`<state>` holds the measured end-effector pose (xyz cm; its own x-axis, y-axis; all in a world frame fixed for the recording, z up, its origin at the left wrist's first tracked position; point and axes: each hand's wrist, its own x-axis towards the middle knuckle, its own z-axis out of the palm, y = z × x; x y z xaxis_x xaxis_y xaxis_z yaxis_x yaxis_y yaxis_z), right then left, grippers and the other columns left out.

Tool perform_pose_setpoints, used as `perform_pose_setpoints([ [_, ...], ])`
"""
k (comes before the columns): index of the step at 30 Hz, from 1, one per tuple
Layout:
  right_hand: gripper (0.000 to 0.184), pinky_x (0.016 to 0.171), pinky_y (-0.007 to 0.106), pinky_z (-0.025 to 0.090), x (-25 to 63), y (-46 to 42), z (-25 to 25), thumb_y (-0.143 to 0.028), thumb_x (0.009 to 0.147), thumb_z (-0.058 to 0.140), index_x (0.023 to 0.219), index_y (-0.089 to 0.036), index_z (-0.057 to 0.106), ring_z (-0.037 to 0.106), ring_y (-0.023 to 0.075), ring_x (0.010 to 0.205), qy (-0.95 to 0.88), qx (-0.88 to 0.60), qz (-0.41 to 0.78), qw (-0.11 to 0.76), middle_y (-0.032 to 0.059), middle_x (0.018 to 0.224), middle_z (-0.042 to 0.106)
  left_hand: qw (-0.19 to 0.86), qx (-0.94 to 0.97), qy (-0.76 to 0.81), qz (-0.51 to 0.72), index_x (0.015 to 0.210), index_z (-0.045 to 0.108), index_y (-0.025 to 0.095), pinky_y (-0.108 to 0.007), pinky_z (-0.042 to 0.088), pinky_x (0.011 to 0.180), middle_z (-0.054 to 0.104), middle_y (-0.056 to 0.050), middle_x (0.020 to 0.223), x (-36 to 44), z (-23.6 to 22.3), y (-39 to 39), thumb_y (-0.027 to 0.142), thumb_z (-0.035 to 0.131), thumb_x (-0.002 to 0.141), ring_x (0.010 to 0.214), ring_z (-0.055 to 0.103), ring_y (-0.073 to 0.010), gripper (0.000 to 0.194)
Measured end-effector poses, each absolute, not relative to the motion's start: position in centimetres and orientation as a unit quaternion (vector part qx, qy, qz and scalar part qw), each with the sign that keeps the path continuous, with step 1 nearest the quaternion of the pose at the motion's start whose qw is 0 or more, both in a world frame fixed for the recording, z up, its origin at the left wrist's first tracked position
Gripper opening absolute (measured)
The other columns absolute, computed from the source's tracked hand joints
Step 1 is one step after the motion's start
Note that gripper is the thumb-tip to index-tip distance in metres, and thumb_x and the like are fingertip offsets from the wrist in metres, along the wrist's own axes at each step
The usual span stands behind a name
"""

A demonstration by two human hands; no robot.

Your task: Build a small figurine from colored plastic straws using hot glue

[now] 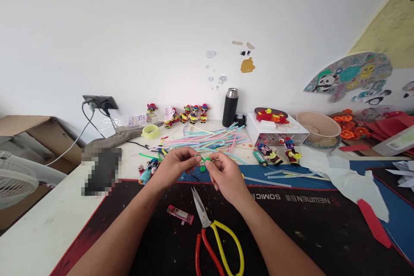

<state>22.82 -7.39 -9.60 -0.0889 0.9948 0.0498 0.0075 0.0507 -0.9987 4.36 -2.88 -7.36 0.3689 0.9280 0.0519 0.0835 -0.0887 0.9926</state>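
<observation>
Both hands meet above the back part of the dark mat, fingers pinched close together. Between them is a small piece of green pipe cleaner (203,168), bent into a little coil. My left hand (177,166) grips its left end between thumb and forefinger. My right hand (226,177) pinches the right side, its fingertips covering part of the piece. Scissors (204,217) with one red and one yellow handle lie just below the hands, blades pointing away and slightly apart. A pink lighter (180,214) rests left of the scissors.
Pastel pipe cleaners (207,140) are heaped behind the hands. Small figures (194,114) stand by the wall near a black thermos (230,108). A white box (278,129), more figures (274,154) and a pink bowl (318,127) are at right; a fan (16,179) is at left.
</observation>
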Motion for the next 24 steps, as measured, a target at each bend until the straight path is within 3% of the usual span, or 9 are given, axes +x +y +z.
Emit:
perform_pose_setpoints([
  [8, 0.022, 0.037, 0.023, 0.03, 22.79, -7.41, -9.51, -0.044, 0.095, 0.062, 0.093, -0.024, 0.054, 0.04, 0.0102, 0.036, -0.54, -0.473, 0.498, 0.486, -0.0101, 0.052, 0.051, 0.547, 0.615, 0.401, 0.402, 0.077, 0.068, 0.017, -0.024, 0.042, 0.055, 0.062, 0.002, 0.062, 4.73, -7.42, -3.12, 0.052, 0.084, 0.076, 0.056, 0.051, -0.011, 0.038],
  [13, 0.016, 0.04, 0.024, 0.026, 22.97, -7.43, -9.41, -0.038, 0.095, 0.058, 0.09, -0.024, 0.055, 0.038, 0.0106, 0.037, -0.564, -0.487, 0.475, 0.468, -0.0112, 0.051, 0.043, 0.536, 0.633, 0.399, 0.39, 0.078, 0.072, 0.017, -0.024, 0.042, 0.056, 0.062, 0.001, 0.063, 4.42, -7.21, -3.07, 0.049, 0.082, 0.078, 0.057, 0.051, -0.0117, 0.034],
  [20, 0.006, 0.048, 0.025, 0.02, 22.88, -7.66, -9.14, -0.019, 0.089, 0.061, 0.084, -0.021, 0.063, 0.034, 0.0106, 0.046, -0.678, -0.536, 0.354, 0.359, -0.0091, 0.051, 0.043, 0.439, 0.739, 0.391, 0.328, 0.081, 0.079, 0.018, -0.027, 0.049, 0.071, 0.075, -0.004, 0.08, 3.8, -7.43, -2.73, 0.037, 0.076, 0.084, 0.076, 0.064, -0.0174, 0.019],
  [24, 0.007, 0.047, 0.025, 0.022, 22.73, -7.59, -9.33, -0.025, 0.091, 0.062, 0.085, -0.022, 0.063, 0.039, 0.0119, 0.047, -0.653, -0.532, 0.37, 0.392, -0.0074, 0.053, 0.047, 0.475, 0.705, 0.399, 0.345, 0.08, 0.077, 0.017, -0.025, 0.047, 0.062, 0.07, -0.002, 0.072, 3.9, -7.19, -2.79, 0.044, 0.078, 0.082, 0.066, 0.059, -0.0154, 0.027],
])
